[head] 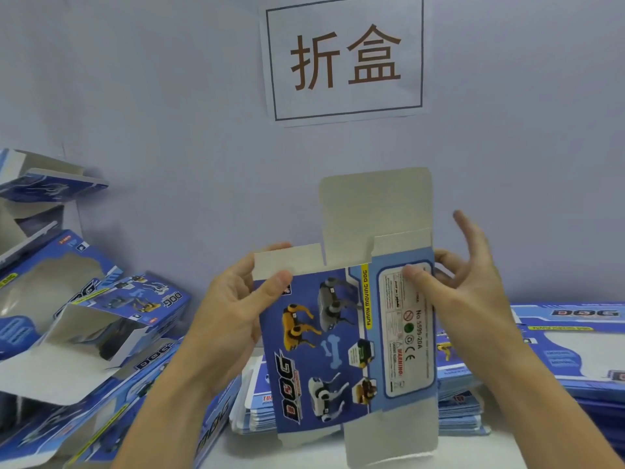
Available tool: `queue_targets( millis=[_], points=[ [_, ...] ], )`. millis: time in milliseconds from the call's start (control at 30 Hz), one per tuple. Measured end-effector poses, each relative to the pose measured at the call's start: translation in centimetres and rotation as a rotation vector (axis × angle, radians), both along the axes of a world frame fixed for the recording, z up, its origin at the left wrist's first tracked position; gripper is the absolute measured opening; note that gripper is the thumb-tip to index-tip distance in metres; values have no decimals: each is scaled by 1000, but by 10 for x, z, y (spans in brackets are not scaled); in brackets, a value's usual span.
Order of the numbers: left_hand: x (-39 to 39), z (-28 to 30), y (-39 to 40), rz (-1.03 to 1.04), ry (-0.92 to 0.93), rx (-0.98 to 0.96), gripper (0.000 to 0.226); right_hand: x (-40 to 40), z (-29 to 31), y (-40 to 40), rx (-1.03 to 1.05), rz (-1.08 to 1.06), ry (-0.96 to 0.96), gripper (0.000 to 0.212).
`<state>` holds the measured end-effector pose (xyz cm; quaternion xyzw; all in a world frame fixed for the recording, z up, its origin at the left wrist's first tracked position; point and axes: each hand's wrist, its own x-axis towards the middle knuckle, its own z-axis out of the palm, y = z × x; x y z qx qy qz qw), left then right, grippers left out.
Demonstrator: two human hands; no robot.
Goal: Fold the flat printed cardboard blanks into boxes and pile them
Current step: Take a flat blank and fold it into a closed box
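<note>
Beyond the fingertips of both hands the wall [169,130] stands close, closing off reach forward; its paper sign [345,59] hangs high above the fingers. Between the left hand [233,309] and the right hand [463,292] the held blank [341,336] fills the gap, its tall grey flap rising above the fingertips. Left of the left fingers, folded boxes [84,326] heap up and block that side; right of and below the right fingers lies the low stack of flat blanks [558,360], with open air above it for a hand to pass.
</note>
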<state>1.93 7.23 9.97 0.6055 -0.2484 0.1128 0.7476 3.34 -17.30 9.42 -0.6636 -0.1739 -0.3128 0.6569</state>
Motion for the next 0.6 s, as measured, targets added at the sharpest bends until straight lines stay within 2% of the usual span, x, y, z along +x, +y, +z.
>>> queue_targets(
  millis=[67,233,333,367,433,600],
  points=[
    [3,-5,-4,9,-8,64,22,5,-1,-5,36,-3,6,69],
    [11,-13,-15,25,-43,197,28,11,-4,-9,246,-80,-41,41],
    [16,-18,-17,90,-75,209,27,11,-5,-12,215,51,-12,23],
    [17,-19,-17,101,-79,199,27,9,-5,-11,148,97,7,22],
    [17,-20,-18,114,-83,151,24,8,-8,-9,26,174,54,32],
    [15,-17,-30,126,-137,98,22,5,-21,5,-80,268,106,46]
  ],
)
